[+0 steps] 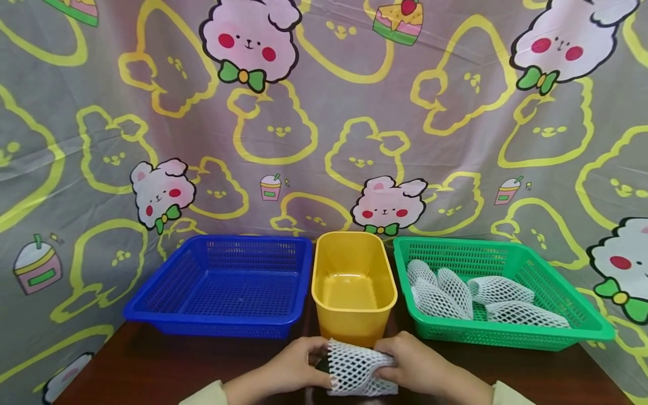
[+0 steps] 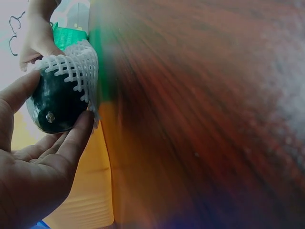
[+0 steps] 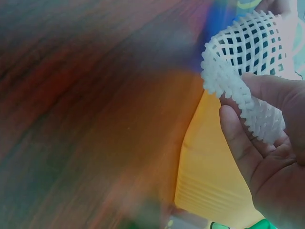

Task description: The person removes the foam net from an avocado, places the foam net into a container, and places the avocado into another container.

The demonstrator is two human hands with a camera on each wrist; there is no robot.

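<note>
Just in front of the yellow bin, a white foam net sleeve [image 1: 354,368] partly covers a dark green, glossy rounded fruit [image 2: 56,105] with a small pale stem scar, resembling an avocado. The bare end of the fruit pokes out toward my left hand [image 1: 291,368], whose thumb and fingers grip it at the sleeve's mouth. On the other side, my right hand [image 1: 417,363] pinches the sleeve's loose end between thumb and fingers. In the right wrist view the net [image 3: 257,45] bunches there, and dark green shows through its mesh.
A yellow bin [image 1: 354,332] stands behind the hands. Left of it is a blue basket [image 1: 217,322]; right of it, a green basket [image 1: 506,337] holds several net-covered pieces [image 1: 501,289]. A patterned cloth [image 1: 324,140] hangs behind the brown table [image 1: 167,365].
</note>
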